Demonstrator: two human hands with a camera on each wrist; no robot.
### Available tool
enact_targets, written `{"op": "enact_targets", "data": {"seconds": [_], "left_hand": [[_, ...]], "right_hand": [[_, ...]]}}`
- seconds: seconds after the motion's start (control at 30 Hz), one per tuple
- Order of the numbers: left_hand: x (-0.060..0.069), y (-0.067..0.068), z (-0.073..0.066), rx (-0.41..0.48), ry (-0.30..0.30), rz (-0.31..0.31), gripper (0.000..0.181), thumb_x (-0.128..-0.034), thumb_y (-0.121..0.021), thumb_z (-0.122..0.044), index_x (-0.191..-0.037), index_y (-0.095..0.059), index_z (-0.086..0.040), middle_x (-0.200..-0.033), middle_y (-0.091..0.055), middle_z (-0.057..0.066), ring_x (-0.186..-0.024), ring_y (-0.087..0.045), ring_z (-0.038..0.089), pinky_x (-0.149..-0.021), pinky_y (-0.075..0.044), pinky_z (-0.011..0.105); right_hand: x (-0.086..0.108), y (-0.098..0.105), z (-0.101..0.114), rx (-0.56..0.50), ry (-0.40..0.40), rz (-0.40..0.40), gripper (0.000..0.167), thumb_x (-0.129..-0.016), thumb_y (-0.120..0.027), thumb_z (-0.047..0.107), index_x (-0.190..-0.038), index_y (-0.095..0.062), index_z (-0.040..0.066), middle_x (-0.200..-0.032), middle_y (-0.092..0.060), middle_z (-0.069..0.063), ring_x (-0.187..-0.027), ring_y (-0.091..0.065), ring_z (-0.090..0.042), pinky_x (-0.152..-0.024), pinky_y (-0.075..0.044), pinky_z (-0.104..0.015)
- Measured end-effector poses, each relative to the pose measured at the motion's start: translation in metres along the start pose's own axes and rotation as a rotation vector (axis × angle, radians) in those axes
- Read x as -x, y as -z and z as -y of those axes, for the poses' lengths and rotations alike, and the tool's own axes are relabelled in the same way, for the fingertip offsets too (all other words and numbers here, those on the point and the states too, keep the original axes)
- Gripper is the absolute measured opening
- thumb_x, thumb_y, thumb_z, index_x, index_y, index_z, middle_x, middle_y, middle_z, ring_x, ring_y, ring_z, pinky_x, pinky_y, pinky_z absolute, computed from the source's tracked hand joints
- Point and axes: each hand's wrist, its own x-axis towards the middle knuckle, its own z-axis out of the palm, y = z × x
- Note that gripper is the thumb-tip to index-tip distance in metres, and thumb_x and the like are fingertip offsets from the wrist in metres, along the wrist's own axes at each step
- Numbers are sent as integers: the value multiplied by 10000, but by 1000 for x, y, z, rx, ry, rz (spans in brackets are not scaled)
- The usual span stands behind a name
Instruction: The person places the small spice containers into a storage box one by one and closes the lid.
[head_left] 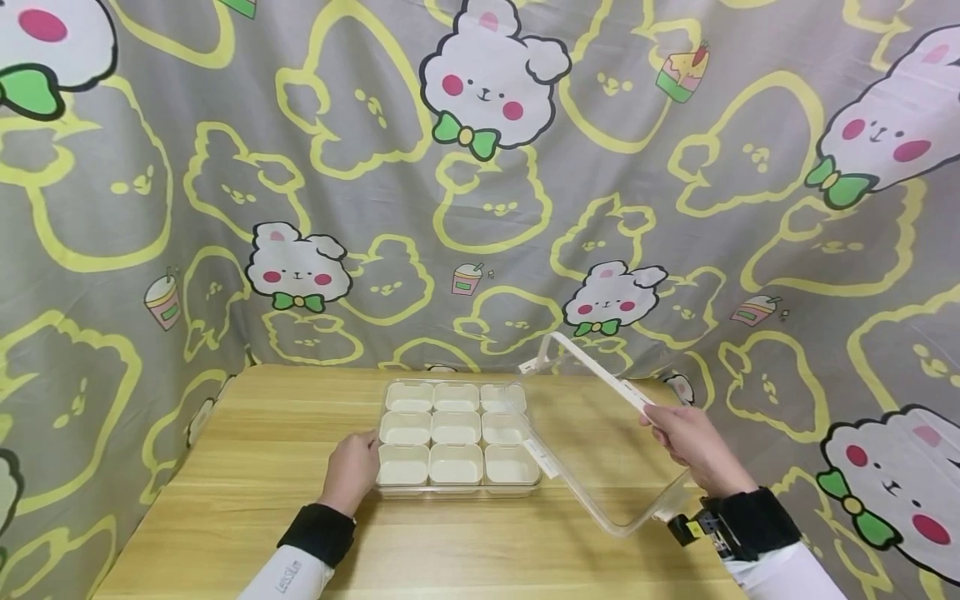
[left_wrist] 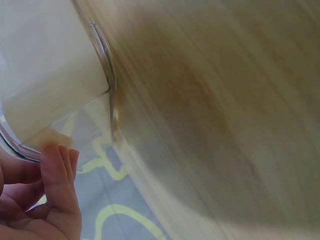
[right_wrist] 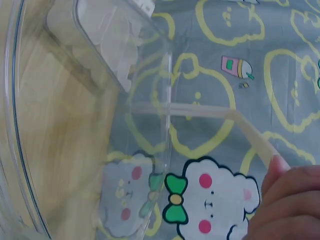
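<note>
A clear plastic box (head_left: 487,493) stands on the table, filled with rows of small cream cups (head_left: 456,463). My left hand (head_left: 352,472) is at the box's left side; in the left wrist view its fingers (left_wrist: 59,180) pinch the clear edge near a corner. Up to the right, my right hand (head_left: 697,446) grips a white strip along one side of a clear lid (head_left: 600,367). The lid is tilted in the air, its left edge passing in front of the box's right side. Seen from the right wrist, the fingers (right_wrist: 290,205) curl round that strip.
The wooden table (head_left: 300,408) ends at a grey curtain (head_left: 405,208) printed with white cartoon animals, which hangs behind and on both sides. A black band (head_left: 753,525) with a small camera sits on the right wrist, and another black band (head_left: 318,533) on the left.
</note>
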Motion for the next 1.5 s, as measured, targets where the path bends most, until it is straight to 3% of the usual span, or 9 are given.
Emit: {"op": "enact_targets", "data": {"seconds": [0.13, 0.3, 0.43, 0.57, 0.67, 0.8, 0.9, 1.17, 1.5], "left_hand": [[0, -1, 3, 16, 0, 9, 255, -991, -525, -20, -1141, -704, 82, -1033, -707, 228, -757, -583, 236, -704, -541, 466], [1, -3, 8, 50, -2, 5, 214, -1006, -520, -52, -949, -714, 18, -918, -675, 155, -782, -579, 257, -724, -520, 459], [5, 0, 10, 68, 20, 8, 247, -1020, -524, -106, -1059, -715, 45, -1032, -695, 217, -964, -658, 370, -851, -530, 514], [9, 5, 13, 50, 61, 9, 343, -1024, -518, -147, -1225, -649, 97, -1195, -658, 281, -1140, -610, 449, -949, -483, 583], [11, 8, 16, 35, 78, 5, 354, -1015, -500, -139, -1227, -641, 107, -1194, -652, 294, -1131, -609, 463, -939, -481, 592], [14, 12, 21, 27, 96, 12, 354, -1014, -491, -135, -1232, -641, 100, -1195, -653, 290, -1115, -616, 462, -922, -487, 591], [16, 15, 23, 20, 109, 22, 358, -1020, -490, -145, -1241, -636, 96, -1199, -654, 283, -1092, -626, 454, -894, -500, 584], [17, 22, 25, 12, 142, 27, 371, -1024, -487, -160, -1259, -623, 94, -1204, -651, 279, -1010, -658, 394, -814, -534, 541], [16, 22, 25, 13, 125, 23, 353, -1005, -513, -135, -1241, -631, 101, -1159, -673, 263, -935, -674, 348, -762, -544, 512]], "right_hand": [[-9, -9, 5, 46, 16, -1, 360, -1040, -527, 312, -912, -670, 7, -567, -387, 53, -450, -274, -67, -427, -261, -222], [-23, -23, 12, 81, 74, -16, 382, -1023, -567, 331, -823, -669, 23, -551, -340, 42, -463, -269, -96, -440, -250, -250], [-32, -34, 19, 74, 108, 24, 412, -1024, -569, 321, -747, -653, 27, -533, -303, 46, -481, -271, -112, -491, -270, -266], [-42, -48, 24, 75, 131, 55, 398, -1024, -563, 279, -755, -675, 7, -518, -312, 67, -478, -277, -101, -502, -267, -240], [-49, -60, 26, 83, 149, 55, 368, -1017, -567, 260, -799, -705, -2, -519, -368, 73, -473, -297, -85, -476, -261, -227], [-59, -74, 30, 99, 164, 53, 395, -1008, -579, 269, -715, -682, 24, -506, -392, 67, -456, -306, -86, -444, -253, -225], [-65, -84, 32, 126, 181, 57, 451, -1006, -579, 295, -621, -609, 62, -485, -360, 74, -446, -299, -98, -440, -251, -229], [-81, -104, 40, 252, 266, 62, 489, -1018, -553, 325, -582, -587, 108, -481, -320, 83, -448, -278, -114, -440, -212, -248], [-99, -121, 47, 277, 287, 95, 542, -997, -584, 384, -527, -487, 133, -482, -296, 88, -449, -252, -109, -450, -197, -252]]}}
